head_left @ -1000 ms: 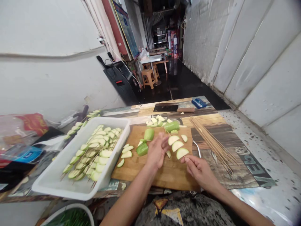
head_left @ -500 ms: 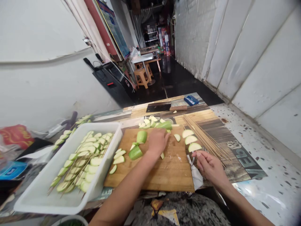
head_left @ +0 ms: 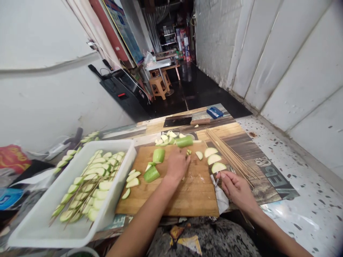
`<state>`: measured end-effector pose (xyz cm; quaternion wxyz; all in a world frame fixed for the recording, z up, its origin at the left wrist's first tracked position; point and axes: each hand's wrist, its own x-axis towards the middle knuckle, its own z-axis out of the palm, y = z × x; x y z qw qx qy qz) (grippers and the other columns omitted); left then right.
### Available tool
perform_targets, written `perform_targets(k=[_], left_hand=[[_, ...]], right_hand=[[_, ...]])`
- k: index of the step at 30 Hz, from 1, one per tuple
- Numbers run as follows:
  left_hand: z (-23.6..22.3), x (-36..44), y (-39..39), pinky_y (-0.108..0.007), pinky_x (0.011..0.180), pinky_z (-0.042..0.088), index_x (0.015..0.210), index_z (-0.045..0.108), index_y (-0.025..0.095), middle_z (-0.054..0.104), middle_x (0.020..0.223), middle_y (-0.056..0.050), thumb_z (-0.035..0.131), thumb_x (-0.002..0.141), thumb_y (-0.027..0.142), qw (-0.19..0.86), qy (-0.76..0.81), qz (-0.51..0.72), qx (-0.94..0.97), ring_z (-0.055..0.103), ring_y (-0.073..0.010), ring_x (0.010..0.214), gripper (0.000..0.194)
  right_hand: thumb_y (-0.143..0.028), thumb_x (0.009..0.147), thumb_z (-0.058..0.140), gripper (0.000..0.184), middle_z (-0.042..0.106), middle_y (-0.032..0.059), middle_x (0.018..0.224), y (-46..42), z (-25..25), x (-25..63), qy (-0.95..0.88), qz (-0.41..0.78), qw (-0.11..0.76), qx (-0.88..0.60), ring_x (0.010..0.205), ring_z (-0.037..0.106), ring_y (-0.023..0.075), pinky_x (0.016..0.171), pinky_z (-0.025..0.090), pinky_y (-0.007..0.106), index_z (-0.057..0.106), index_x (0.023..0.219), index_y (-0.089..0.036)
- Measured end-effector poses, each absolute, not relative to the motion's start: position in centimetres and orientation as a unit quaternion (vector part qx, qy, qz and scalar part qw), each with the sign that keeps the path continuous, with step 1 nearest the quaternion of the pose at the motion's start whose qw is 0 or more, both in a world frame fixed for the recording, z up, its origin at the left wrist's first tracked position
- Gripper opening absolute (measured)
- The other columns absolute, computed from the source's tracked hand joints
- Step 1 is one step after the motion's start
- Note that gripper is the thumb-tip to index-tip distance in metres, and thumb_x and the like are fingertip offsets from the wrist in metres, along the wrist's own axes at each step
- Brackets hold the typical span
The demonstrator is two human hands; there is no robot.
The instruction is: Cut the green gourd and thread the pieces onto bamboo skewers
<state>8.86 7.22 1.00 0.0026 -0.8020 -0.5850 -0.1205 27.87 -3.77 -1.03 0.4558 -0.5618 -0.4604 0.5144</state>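
Note:
My right hand (head_left: 235, 185) pinches the lower end of a bamboo skewer, mostly hidden by the fingers. Several half-round zucchini slices (head_left: 218, 167) are threaded on it, just right of the cutting board (head_left: 193, 200). Over the middle of the board, my left hand (head_left: 178, 162) has its fingers curled downward, and what they hold is hidden. A small green piece (head_left: 189, 152) shows by its fingertips. To its left are zucchini chunks (head_left: 158, 156) and a few loose slices (head_left: 133, 182). One longer zucchini chunk (head_left: 184, 141) lies behind the hand among cut pieces.
At left, a white plastic tub (head_left: 128, 157) holds skewered zucchini slices (head_left: 99, 171). Bare bamboo skewers (head_left: 230, 157) lie on the table at right. A cleaver (head_left: 178, 121) and a blue packet (head_left: 215, 112) rest at the table's far side. Stools (head_left: 158, 87) stand beyond.
My left hand has drawn slightly back toward me over the board, uncovering a small green piece. My right hand keeps its pinch on the skewer. The whole view has shifted a little.

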Motion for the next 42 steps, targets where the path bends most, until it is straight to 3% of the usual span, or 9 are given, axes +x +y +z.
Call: perform_targets(k=[3,6,8,11,14,20,25,42], left_hand=[[0.8,6.8,6.7,-0.036,0.079,0.039,0.109,0.058,0.016,0.060,0.090,-0.012,0.048,0.081,0.030,-0.059,-0.536,-0.159,-0.827,0.053,-0.0244,0.089,0.033],[0.4,5.2,5.9,-0.038,0.087,0.039,0.119,0.052,0.020,0.061,0.102,-0.010,0.057,0.076,0.028,-0.208,-0.534,-0.278,-0.771,0.054,-0.0234,0.095,0.044],[0.4,4.5,5.3,-0.037,0.088,0.041,0.116,0.053,0.020,0.061,0.106,-0.010,0.064,0.071,0.027,-0.355,-0.538,-0.376,-0.666,0.057,-0.0220,0.095,0.047],[1.0,4.1,4.6,-0.037,0.084,0.046,0.104,0.058,0.015,0.064,0.102,-0.011,0.067,0.069,0.025,-0.573,-0.469,-0.476,-0.475,0.061,-0.0214,0.092,0.037],[2.0,3.8,4.3,-0.037,0.085,0.047,0.102,0.058,0.013,0.065,0.103,-0.011,0.063,0.074,0.021,-0.685,-0.378,-0.529,-0.328,0.060,-0.0224,0.097,0.030],[3.3,3.5,4.3,-0.032,0.091,0.046,0.099,0.058,0.007,0.064,0.105,-0.015,0.049,0.080,0.006,-0.685,-0.366,-0.604,-0.176,0.057,-0.0222,0.104,0.021],[3.6,3.6,3.9,-0.040,0.087,0.049,0.098,0.058,0.008,0.066,0.097,-0.015,0.049,0.082,0.010,-0.694,-0.396,-0.585,-0.143,0.061,-0.0252,0.097,0.018],[4.5,4.3,3.4,-0.038,0.087,0.049,0.092,0.058,0.008,0.066,0.095,-0.013,0.050,0.081,0.008,-0.680,-0.420,-0.575,-0.175,0.063,-0.0232,0.091,0.014]], right_hand=[[-0.046,0.082,0.046,0.032,0.031,-0.0076,0.046,-3.7,-0.7,27.7,-0.462,0.517,0.454,-0.560,0.041,0.026,0.0073,0.040,0.017,0.021,0.054,0.084,-0.015],[-0.045,0.082,0.045,0.032,0.030,-0.0077,0.046,-3.6,-0.2,27.3,-0.479,0.524,0.436,-0.553,0.041,0.026,0.0072,0.041,0.017,0.021,0.055,0.083,-0.015],[-0.045,0.083,0.044,0.032,0.029,-0.0082,0.046,-3.7,0.2,26.9,-0.499,0.542,0.416,-0.533,0.041,0.026,0.0071,0.041,0.017,0.021,0.055,0.084,-0.015],[-0.044,0.085,0.042,0.032,0.030,-0.0085,0.045,-4.0,0.8,25.9,-0.536,0.576,0.376,-0.489,0.041,0.026,0.0068,0.041,0.017,0.021,0.055,0.084,-0.015],[-0.044,0.086,0.040,0.033,0.031,-0.0085,0.045,-4.3,1.5,25.0,-0.560,0.601,0.334,-0.462,0.040,0.027,0.0065,0.041,0.018,0.021,0.055,0.082,-0.015],[-0.044,0.086,0.040,0.032,0.030,-0.0086,0.046,-4.3,2.2,24.0,-0.575,0.609,0.311,-0.450,0.041,0.027,0.0068,0.041,0.017,0.021,0.055,0.082,-0.015],[-0.042,0.086,0.040,0.030,0.031,-0.0084,0.047,-4.0,2.1,23.7,-0.582,0.599,0.314,-0.451,0.042,0.027,0.0071,0.042,0.019,0.022,0.054,0.083,-0.015],[-0.047,0.086,0.039,0.035,0.030,-0.0084,0.046,-4.0,1.9,23.7,-0.583,0.599,0.296,-0.461,0.042,0.026,0.0075,0.042,0.018,0.021,0.054,0.085,-0.015]])
